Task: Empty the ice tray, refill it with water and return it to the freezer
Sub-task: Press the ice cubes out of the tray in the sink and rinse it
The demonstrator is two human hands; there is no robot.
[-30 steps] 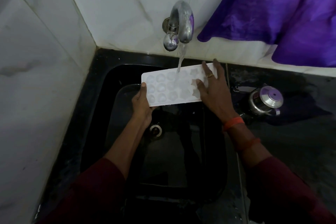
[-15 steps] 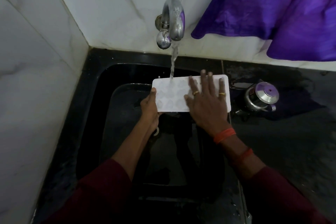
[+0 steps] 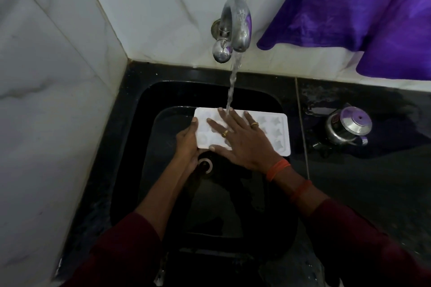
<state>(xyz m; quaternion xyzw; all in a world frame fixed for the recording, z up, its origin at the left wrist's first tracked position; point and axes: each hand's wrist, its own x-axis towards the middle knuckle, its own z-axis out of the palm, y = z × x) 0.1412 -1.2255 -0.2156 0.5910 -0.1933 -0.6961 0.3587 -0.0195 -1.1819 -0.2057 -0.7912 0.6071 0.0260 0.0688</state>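
Ice tray (image 3: 275, 133): over the black sink (image 3: 163, 91), beneath the running tap (image 3: 235, 23). Left hand (image 3: 187, 140): fingers clamped on the tray's left end. Right hand (image 3: 242, 140): fingers spread flat on top, covering the moulds. Right of the fingers: steel pot (image 3: 347, 127) on the bench (image 3: 373, 182). Beyond: purple cloth (image 3: 349, 7).

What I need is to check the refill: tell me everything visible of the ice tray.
The ice tray is a white, plastic-looking rectangle with rounded corners and star-shaped cells at its right end. It is held roughly level above the black sink, under the running tap. The left hand grips its left end; the right hand rests flat across its top.
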